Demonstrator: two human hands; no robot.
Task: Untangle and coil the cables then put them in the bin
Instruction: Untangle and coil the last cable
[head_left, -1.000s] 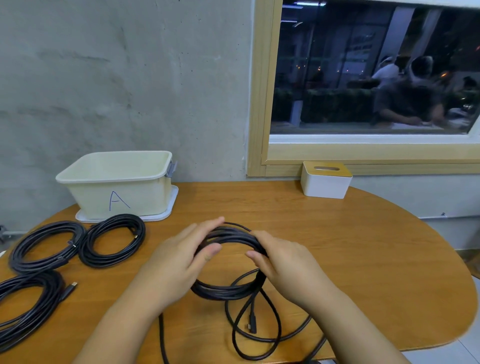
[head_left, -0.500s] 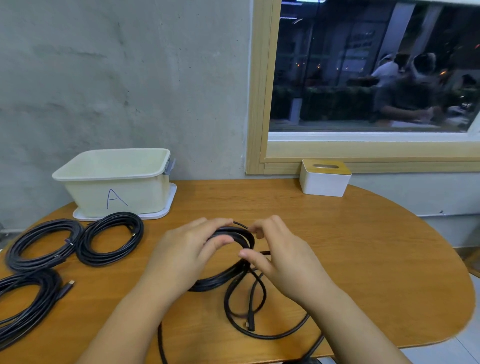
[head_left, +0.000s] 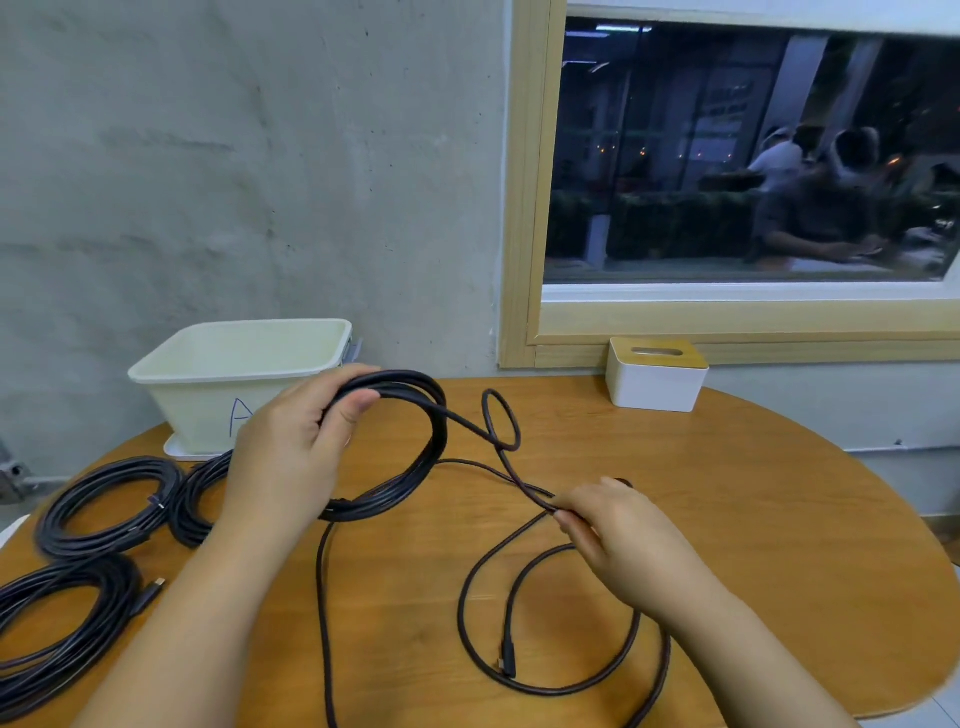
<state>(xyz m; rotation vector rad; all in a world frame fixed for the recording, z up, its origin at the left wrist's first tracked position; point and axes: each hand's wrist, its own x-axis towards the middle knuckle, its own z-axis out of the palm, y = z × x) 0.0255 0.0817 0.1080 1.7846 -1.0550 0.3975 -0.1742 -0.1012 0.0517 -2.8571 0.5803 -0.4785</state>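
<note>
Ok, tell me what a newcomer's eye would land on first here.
First the two hands in the middle: the left hand holds a raised bundle of black cable, while the right hand pinches a loose strand that makes a small loop between them. Next, three finished coils lie on the wooden table at the left, before a cream bin marked A.

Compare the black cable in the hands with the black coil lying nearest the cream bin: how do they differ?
The black cable in the hands is half coiled, with loose loops trailing on the wooden table; the black coil nearest the cream plastic bin is fully wound. The first is raised by the left hand and pinched by the right hand; the second lies untouched. Both are black.
</note>
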